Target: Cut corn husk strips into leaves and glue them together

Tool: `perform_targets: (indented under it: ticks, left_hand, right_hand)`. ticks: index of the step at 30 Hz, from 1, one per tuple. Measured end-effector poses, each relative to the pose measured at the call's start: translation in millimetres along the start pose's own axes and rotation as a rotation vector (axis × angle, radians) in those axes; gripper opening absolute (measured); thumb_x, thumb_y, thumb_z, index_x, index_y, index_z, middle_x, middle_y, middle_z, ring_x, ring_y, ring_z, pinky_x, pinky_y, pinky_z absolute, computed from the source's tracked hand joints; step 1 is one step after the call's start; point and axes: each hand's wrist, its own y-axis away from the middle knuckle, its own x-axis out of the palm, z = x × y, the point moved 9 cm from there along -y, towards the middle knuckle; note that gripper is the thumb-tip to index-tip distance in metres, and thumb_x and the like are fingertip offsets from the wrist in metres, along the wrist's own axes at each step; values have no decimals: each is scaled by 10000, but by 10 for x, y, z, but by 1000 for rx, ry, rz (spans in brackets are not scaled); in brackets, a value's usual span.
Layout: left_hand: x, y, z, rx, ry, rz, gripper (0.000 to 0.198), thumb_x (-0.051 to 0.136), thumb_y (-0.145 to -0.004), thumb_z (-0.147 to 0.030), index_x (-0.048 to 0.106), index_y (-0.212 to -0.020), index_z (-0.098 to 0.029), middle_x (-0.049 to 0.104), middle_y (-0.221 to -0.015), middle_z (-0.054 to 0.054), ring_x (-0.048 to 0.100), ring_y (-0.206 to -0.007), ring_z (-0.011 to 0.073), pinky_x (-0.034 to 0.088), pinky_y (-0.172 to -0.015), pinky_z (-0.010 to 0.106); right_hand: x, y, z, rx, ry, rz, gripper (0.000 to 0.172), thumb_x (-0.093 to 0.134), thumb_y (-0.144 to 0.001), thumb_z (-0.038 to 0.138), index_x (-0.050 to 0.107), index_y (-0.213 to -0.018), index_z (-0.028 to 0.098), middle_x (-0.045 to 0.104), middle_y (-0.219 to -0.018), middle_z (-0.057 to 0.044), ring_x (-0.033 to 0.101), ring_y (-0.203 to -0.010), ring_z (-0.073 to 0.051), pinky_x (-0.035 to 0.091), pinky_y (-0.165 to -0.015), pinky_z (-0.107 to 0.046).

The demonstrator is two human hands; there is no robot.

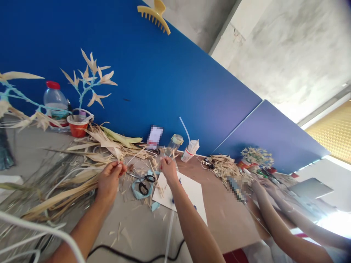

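My left hand is closed in a pinch at the lower end of a pale dried corn husk, its pointed leaves fanning up and away. My right hand is raised to the right, fingers curled together; what they grip, if anything, is too small to make out. Between and below the hands, black-handled scissors lie by a light blue strip of paper or tape. Loose dried husks spread under and left of my left hand. White paper lies beneath my right forearm.
At the back stand a red-capped bottle, a red-and-white tub with a husk-flower branch, a jar and a paper cup. A white cable crosses front left. Another person's arms work at right.
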Motion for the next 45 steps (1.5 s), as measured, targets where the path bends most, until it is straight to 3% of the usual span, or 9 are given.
perform_targets:
  ticks: [3,9,15,22,27,34,38,41,45]
  left_hand:
    - [79,75,-7,0,-84,42,366,763,-554,-445,642,-770,-175,643,-649,-12,586,-577,146,495,-610,294]
    - [526,442,-26,36,-189,400,252,671,-686,-405,646,-775,-171,609,-601,-19,540,-493,127,446,-551,275]
    - [699,661,14,-6,-195,554,224,604,-759,-383,627,-797,-164,575,-614,-16,515,-505,113,415,-527,256]
    - [658,640,2,16,-208,514,257,576,-788,-410,619,-820,-159,507,-579,-35,419,-489,98,343,-479,230]
    - [553,582,33,26,-234,427,258,587,-787,-408,641,-837,-161,510,-589,-32,438,-525,112,356,-506,235]
    - [477,577,104,11,-289,373,248,570,-806,-405,658,-841,-175,514,-605,-27,443,-535,122,363,-518,244]
    - [461,599,73,34,-327,352,241,563,-809,-394,660,-845,-176,533,-621,-14,478,-568,137,383,-540,253]
    - [447,590,42,49,-347,336,246,564,-804,-403,662,-833,-180,543,-622,-7,491,-578,147,393,-549,263]
    - [439,562,7,43,-335,310,254,593,-776,-423,666,-812,-182,537,-601,-11,479,-551,143,385,-530,263]
  right_hand:
    - [118,-19,29,-30,39,33,143,510,-739,285,619,-743,194,569,-596,34,483,-522,-119,382,-523,-231]
    - [555,85,28,-75,81,165,168,543,-724,271,628,-608,184,521,-500,31,497,-517,-145,411,-550,-261]
    - [708,58,3,-118,76,131,198,505,-704,185,676,-802,184,644,-702,-20,576,-683,-177,447,-631,-273]
    - [880,-20,160,-170,27,157,240,449,-824,266,668,-866,180,613,-632,-3,542,-576,-161,436,-582,-268]
    - [1009,-181,438,-373,242,104,183,517,-853,265,673,-840,171,677,-860,-65,599,-806,-190,455,-749,-290]
    - [1653,-233,544,-473,450,368,125,586,-839,215,700,-791,200,707,-800,-32,611,-739,-159,438,-696,-246]
    - [1997,-165,539,-520,600,413,162,623,-821,306,697,-831,163,693,-909,-101,614,-849,-206,442,-765,-294]
    - [2133,-183,508,-493,656,400,174,644,-782,277,684,-884,142,661,-1010,-146,600,-915,-240,438,-806,-334]
    - [2054,-322,495,-363,430,357,61,594,-766,176,650,-746,162,652,-800,-65,567,-732,-177,422,-705,-281]
